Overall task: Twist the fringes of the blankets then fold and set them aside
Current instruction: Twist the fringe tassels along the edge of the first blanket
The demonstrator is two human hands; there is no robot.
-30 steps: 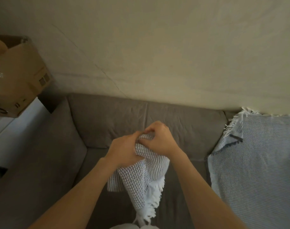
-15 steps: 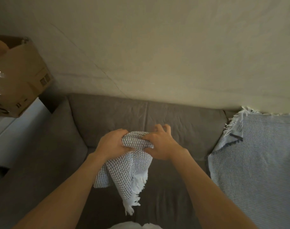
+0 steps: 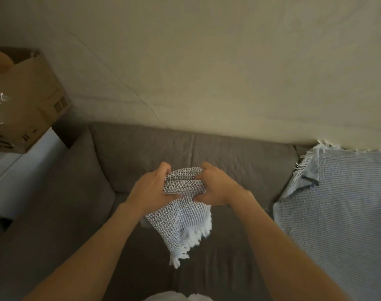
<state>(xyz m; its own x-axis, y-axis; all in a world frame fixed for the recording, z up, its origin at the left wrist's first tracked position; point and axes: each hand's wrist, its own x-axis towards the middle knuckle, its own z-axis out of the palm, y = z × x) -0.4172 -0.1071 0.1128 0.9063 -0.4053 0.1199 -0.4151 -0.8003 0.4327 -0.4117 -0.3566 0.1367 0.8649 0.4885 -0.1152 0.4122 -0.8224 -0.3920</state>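
Above the seat of the grey sofa [image 3: 141,153], both hands hold a small waffle-weave blanket [image 3: 180,218] in the air, clear of the cushion; the left hand [image 3: 150,187] has its fingers curled over one end of the bunched top fold and the right hand [image 3: 217,187] has fingers and thumb curled round the other end, with a short stretch of doubled cloth showing between them; half a second ago the right hand's fingers were spread and only touching the cloth while the left carried it, so the right hand has since closed on the fold again; the hanging part also looks shorter than it did a second ago, with the white fringe [image 3: 193,235] drawn up higher below the hands; I judge this to be the folding step, the bundle being doubled over once more before it is set aside; whether its fringe strands are twisted I cannot tell; a pale blue blanket [image 3: 337,203] with its own fringe lies spread over the sofa's right end, apparently awaiting its turn; behind the sofa is a plain cream wall [image 3: 207,61]; at far left a cardboard box [image 3: 31,101] sits on a white surface [image 3: 15,170]
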